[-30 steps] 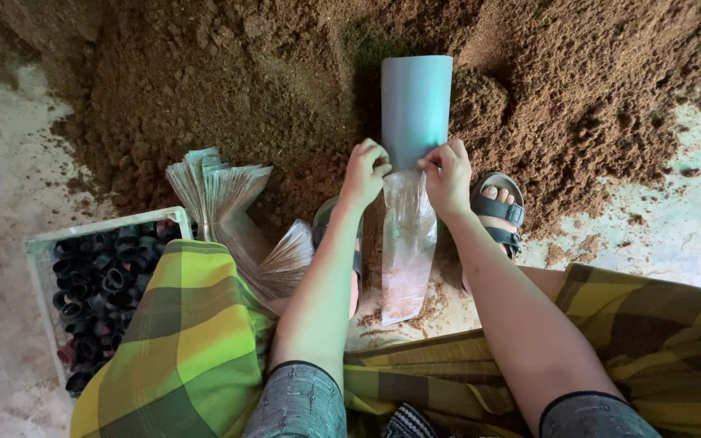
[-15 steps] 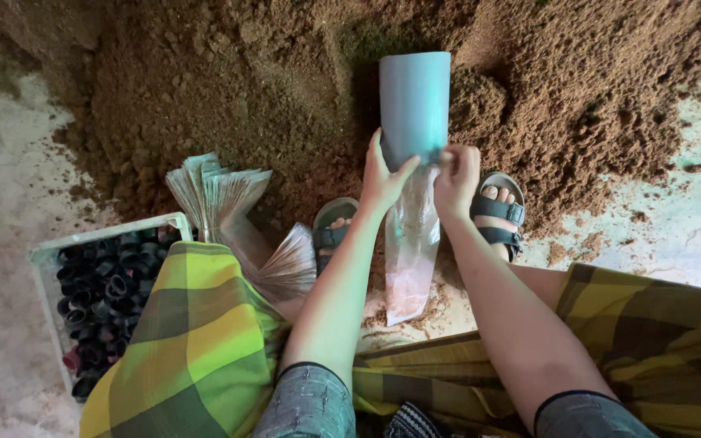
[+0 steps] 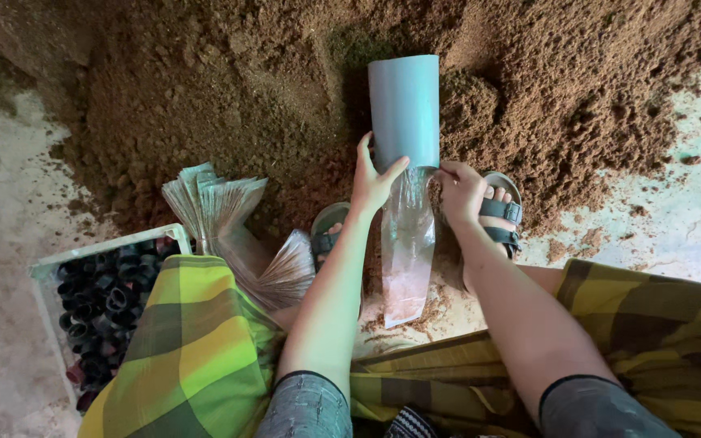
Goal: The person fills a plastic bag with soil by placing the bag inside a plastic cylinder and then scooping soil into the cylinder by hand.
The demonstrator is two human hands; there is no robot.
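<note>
Now your left hand (image 3: 375, 180) has slid up onto the lower rim of the grey-blue plastic pipe section (image 3: 404, 109), fingers closed around its edge, where a second ago it sat lower at the bag's mouth. Your right hand (image 3: 462, 188) is pinched shut on the top edge of the clear, long plastic bag (image 3: 407, 243), which hangs from the pipe's lower end toward six o'clock, limp and seemingly nearly empty. The pipe lies at twelve o'clock, its far end pushed into the heap of brown crumbly soil (image 3: 204, 89). That shift suggests the bag's mouth is now sleeved over the pipe and held there.

At nine o'clock from the bag lies a fanned bundle of spare clear bags (image 3: 221, 211), and farther toward eight o'clock a white crate of small black tubes (image 3: 95, 292). Your sandalled feet (image 3: 501, 211) flank the bag closely; nothing blocks the pipe itself.
</note>
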